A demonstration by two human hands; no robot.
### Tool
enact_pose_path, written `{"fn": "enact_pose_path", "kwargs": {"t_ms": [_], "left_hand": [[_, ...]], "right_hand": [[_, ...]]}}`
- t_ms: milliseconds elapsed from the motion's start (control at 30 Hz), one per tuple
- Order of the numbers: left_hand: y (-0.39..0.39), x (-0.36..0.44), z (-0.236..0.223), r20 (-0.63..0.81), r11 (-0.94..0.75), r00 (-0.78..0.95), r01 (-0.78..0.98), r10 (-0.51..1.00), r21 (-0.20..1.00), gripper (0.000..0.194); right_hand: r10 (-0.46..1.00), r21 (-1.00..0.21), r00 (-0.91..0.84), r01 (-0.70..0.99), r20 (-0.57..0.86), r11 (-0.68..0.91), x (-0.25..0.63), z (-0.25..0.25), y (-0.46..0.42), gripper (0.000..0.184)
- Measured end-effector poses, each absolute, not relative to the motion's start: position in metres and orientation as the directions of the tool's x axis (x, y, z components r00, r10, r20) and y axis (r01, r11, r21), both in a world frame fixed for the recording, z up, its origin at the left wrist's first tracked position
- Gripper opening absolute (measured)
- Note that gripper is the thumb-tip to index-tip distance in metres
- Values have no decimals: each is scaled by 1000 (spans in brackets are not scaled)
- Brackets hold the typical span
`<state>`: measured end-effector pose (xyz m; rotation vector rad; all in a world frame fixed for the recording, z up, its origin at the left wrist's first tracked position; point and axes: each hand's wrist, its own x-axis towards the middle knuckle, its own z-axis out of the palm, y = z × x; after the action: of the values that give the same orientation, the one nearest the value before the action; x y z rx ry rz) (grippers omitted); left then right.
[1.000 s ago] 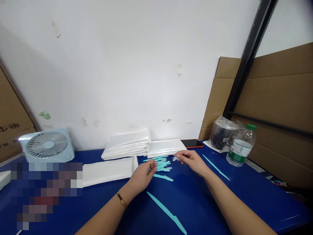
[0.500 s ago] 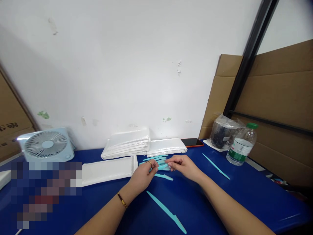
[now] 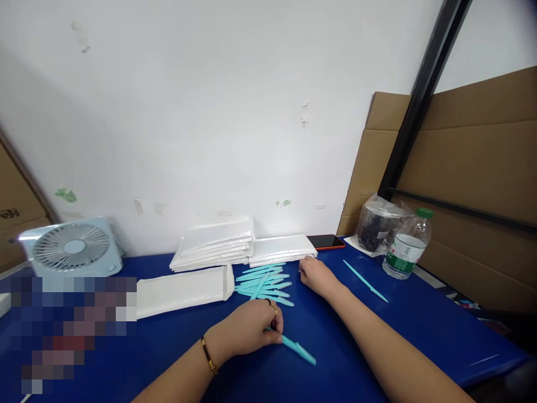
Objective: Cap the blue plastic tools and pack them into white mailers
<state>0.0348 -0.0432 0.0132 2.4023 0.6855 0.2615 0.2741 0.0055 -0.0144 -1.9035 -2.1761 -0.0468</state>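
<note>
My left hand [image 3: 254, 330] pinches a turquoise eyebrow razor [image 3: 298, 350] between thumb and fingers, low over the front of the blue table. The razor's one end sticks out to the right; the rest is covered by the hand. Several more eyebrow razors [image 3: 264, 284] lie in a loose fan just beyond, one crossing over the others. To the right of this pile, my right hand [image 3: 316, 274] is closed with its fingers curled under, near the white padded envelopes [image 3: 283, 249]. What it holds, if anything, is hidden. A single eyebrow razor [image 3: 364, 281] lies apart on the right.
A flat white padded envelope [image 3: 180, 292] lies left of the pile, before a stack of envelopes [image 3: 213, 246]. A fan [image 3: 75, 246] stands at left. Along the back right are a phone [image 3: 326, 242], a bagged dark container [image 3: 373, 226] and a water bottle [image 3: 406, 246].
My left hand has come away from the pile toward me and taken hold of the razor at the front. My right hand has moved off the pile, slightly back and right.
</note>
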Motion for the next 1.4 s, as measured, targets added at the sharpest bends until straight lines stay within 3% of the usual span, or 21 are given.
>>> {"fn": "enact_pose_path", "kwargs": {"t_ms": [100,167,267,300,367,467,600,967,1167,1267,1400], "left_hand": [[-38,38,11,18,-480,756,396,655,783,15],[-33,40,10,28,-356,698,330,716,874,18],[-26,41,7,64,-297,622,279,780,913,22],[-24,40,6,71,-294,604,279,794,914,24],[-20,40,2,76,-297,578,299,813,907,29],[-17,39,-2,96,-318,553,321,828,892,33],[-16,38,-3,114,-340,554,325,825,882,35],[-14,38,-5,120,-335,541,318,833,887,37],[-15,38,-5,144,-392,547,369,825,843,36],[-16,36,-2,179,-485,566,453,805,748,35],[-15,27,4,289,-576,498,693,817,433,30]], "right_hand": [[972,-118,-82,987,220,110,273,-13,3,20],[965,-190,-72,974,251,123,277,-13,3,17],[957,-603,-3,777,289,184,284,-9,1,6],[956,-748,22,628,292,214,286,-7,-1,7],[955,-910,40,318,294,267,285,0,-7,17],[953,-953,30,31,302,302,279,10,-18,23],[961,-957,18,-91,276,277,266,16,-27,23],[956,-944,0,-152,295,291,257,14,-30,18],[959,-964,-107,-70,262,256,248,11,-31,23],[962,-977,-188,49,196,208,250,6,-28,28],[958,-889,-256,398,130,228,266,-1,-21,29]]}}
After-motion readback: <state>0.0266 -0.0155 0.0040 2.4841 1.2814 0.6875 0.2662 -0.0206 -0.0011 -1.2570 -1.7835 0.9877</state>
